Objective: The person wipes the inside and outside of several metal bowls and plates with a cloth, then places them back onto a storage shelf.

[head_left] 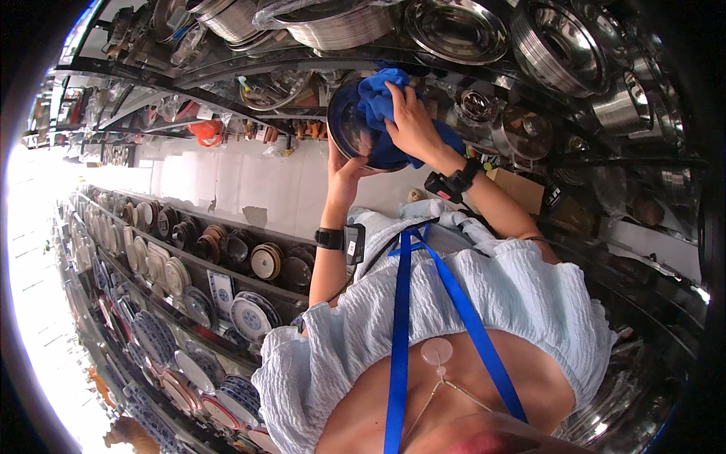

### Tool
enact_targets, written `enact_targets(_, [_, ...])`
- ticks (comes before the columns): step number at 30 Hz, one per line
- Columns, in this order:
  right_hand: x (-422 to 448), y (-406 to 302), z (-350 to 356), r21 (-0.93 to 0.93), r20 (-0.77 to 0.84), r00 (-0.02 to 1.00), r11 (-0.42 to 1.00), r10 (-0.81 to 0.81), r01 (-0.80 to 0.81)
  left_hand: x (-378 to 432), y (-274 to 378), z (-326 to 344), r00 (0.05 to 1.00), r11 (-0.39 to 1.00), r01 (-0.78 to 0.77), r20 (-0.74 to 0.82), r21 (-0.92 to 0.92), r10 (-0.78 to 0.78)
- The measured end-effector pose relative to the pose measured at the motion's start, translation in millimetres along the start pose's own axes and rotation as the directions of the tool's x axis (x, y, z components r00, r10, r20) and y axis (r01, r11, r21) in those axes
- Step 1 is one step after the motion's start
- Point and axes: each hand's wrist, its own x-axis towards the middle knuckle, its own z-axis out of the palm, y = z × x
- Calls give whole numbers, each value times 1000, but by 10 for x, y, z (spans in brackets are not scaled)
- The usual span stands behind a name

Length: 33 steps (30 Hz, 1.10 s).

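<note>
My left hand (343,173) grips the lower left rim of a round, shiny metal basin or bowl (347,122), tilted so that its inside faces me. A blue cloth (383,96) is bunched under the fingers of my right hand (411,122), pressed to the upper right part of the bowl. More of the cloth hangs below and to the right of that hand, and blue is reflected in the metal. Both my wrists wear black straps with small black boxes. The underside of the bowl is hidden.
Metal shelves ahead carry stacked steel basins (454,28), a lidded pot (527,133) and a tray of utensils (276,91). A cardboard box (515,190) stands low at the right. Racks of patterned plates (249,318) line the left side, past a pale floor (238,170).
</note>
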Motion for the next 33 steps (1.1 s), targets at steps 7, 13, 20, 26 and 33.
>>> enact_targets(7, [122,-200,-67,288,-138,986,949,-95,132,59,78,-146,986,986,127,93,103,-137])
enact_targets(13, [107,-349,-285,471,163,908,839,-387,273,69,182,-114,995,996,87,37,19,-87])
enact_targets(20, [-39,-214,-428,380,334,820,862,-465,335,89,199,-243,999,999,37,25,34,-38])
enact_targets(26, [-218,50,-390,59,252,935,968,-251,245,101,163,-379,1000,999,-4,29,54,3])
enact_targets(33, [40,30,-328,-109,-125,984,987,-128,115,46,92,-182,990,990,135,50,-49,-133])
